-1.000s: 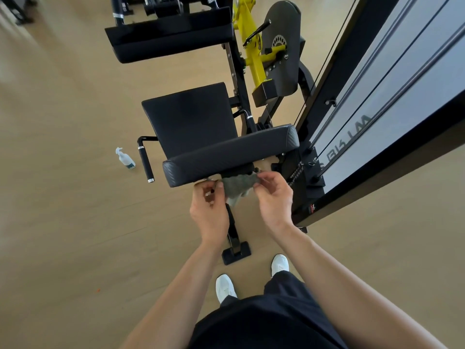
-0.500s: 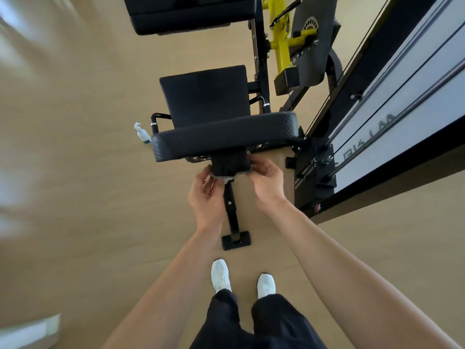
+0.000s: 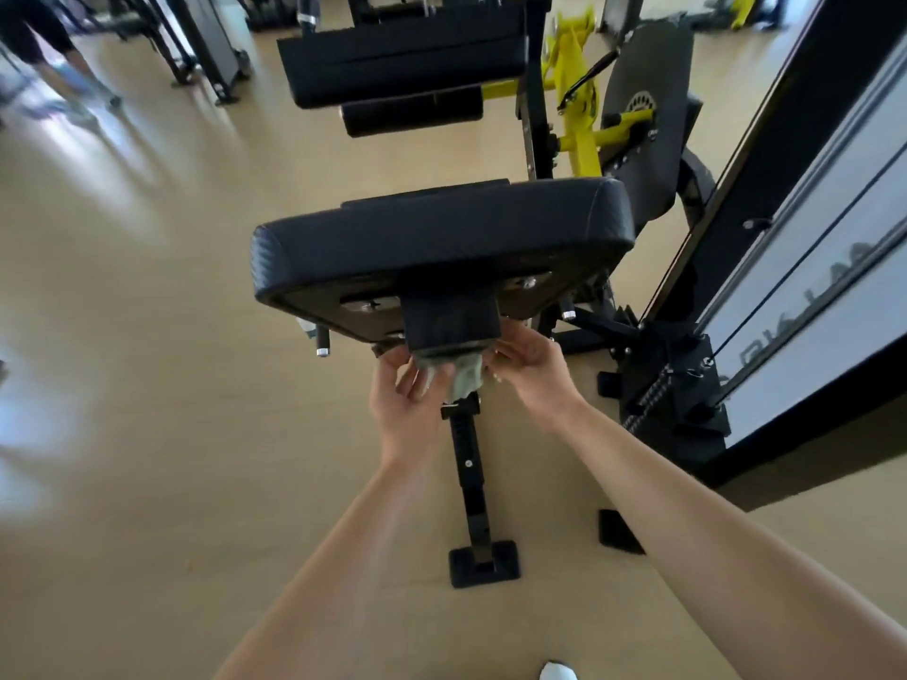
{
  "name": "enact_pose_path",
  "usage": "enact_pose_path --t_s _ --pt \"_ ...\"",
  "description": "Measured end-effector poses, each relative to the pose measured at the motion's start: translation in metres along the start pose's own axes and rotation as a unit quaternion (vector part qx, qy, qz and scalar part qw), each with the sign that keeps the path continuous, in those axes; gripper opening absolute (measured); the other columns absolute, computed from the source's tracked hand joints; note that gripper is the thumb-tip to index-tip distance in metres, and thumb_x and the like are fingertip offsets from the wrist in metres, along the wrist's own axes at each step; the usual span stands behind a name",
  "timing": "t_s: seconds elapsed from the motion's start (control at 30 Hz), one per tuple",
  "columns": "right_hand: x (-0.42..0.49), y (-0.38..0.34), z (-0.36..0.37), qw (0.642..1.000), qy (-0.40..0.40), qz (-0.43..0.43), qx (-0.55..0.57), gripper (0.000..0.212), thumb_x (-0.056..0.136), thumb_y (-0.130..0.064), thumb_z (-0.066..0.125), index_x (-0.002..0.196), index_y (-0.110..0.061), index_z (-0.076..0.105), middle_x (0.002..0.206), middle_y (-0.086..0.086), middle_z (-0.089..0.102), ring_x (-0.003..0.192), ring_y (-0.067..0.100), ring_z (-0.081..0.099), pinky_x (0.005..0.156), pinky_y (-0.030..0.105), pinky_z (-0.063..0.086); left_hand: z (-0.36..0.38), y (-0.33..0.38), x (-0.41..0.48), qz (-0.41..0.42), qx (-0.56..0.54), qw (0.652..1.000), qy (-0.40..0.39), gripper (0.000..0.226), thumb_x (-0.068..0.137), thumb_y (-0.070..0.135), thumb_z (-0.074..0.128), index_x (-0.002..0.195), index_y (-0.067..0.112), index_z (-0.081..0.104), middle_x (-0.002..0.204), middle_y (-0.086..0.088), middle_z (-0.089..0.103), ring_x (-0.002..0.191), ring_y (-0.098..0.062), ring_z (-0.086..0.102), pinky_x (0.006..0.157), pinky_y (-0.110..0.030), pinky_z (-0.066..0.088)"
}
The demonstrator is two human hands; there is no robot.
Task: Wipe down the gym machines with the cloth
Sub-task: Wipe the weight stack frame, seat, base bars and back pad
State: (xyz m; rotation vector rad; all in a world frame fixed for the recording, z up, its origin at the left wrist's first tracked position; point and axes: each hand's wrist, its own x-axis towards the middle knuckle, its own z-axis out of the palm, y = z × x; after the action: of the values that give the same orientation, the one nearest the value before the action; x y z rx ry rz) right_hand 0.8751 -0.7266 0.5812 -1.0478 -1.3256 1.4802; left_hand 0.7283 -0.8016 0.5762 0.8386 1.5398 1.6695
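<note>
A black gym machine fills the middle of the view, its padded back rest [image 3: 441, 242] seen from behind and slightly below. Under the pad's black mounting block hangs a grey-green cloth [image 3: 464, 377]. My left hand [image 3: 405, 400] grips the cloth's left side with curled fingers. My right hand [image 3: 532, 368] pinches its right side, just below the block. Both hands hold the cloth against the machine's black support post [image 3: 468, 463], which runs down to a foot plate on the floor.
A weight stack frame with cables [image 3: 765, 296] stands close on the right. A yellow lever arm and black cam plate [image 3: 638, 120] sit behind the pad, with another black pad [image 3: 407, 66] further back. Other machines and a person's legs [image 3: 54, 56] are at the far left.
The camera has dropped lower and closer, so the pad's underside now shows. Both hands stay on the cloth, now tucked under the mounting block rather than in front of the pad.
</note>
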Motion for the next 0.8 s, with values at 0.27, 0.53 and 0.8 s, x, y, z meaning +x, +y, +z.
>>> enact_pose_path --t_s 0.27,0.53,0.8 --pt "0.037 0.08 0.007 0.991 0.014 -0.127 -0.026 0.051 0.094 -0.003 0.067 0.143 -0.014 0.055 0.131 0.0 0.068 0.126 0.015 0.061 0.108 0.044 0.05 0.005 -0.089 0.055 0.161 -0.049 0.986 0.018 0.032 0.086 0.006 0.08 0.108 0.015 0.059 0.103 0.012 0.071 0.102 -0.007 0.07 0.088 -0.018 0.055" --pt "0.078 0.159 0.01 0.953 0.063 -0.289 -0.069 0.06 0.094 -0.008 0.068 0.148 -0.024 0.05 0.13 -0.013 0.067 0.122 -0.001 0.06 0.105 0.025 0.05 0.008 -0.177 0.103 0.262 -0.038 0.964 0.015 0.026 0.088 0.014 0.078 0.103 0.028 0.063 0.106 -0.002 0.073 0.102 -0.012 0.072 0.089 -0.022 0.057" --pt "0.133 0.253 0.008 0.918 0.076 -0.373 -0.116 0.069 0.091 -0.003 0.07 0.15 -0.029 0.045 0.125 -0.022 0.054 0.119 -0.013 0.052 0.093 0.008 0.048 0.012 -0.245 0.143 0.345 0.055 0.934 0.079 0.031 0.085 0.027 0.083 0.109 0.023 0.064 0.096 0.02 0.07 0.096 0.009 0.067 0.08 -0.008 0.052"
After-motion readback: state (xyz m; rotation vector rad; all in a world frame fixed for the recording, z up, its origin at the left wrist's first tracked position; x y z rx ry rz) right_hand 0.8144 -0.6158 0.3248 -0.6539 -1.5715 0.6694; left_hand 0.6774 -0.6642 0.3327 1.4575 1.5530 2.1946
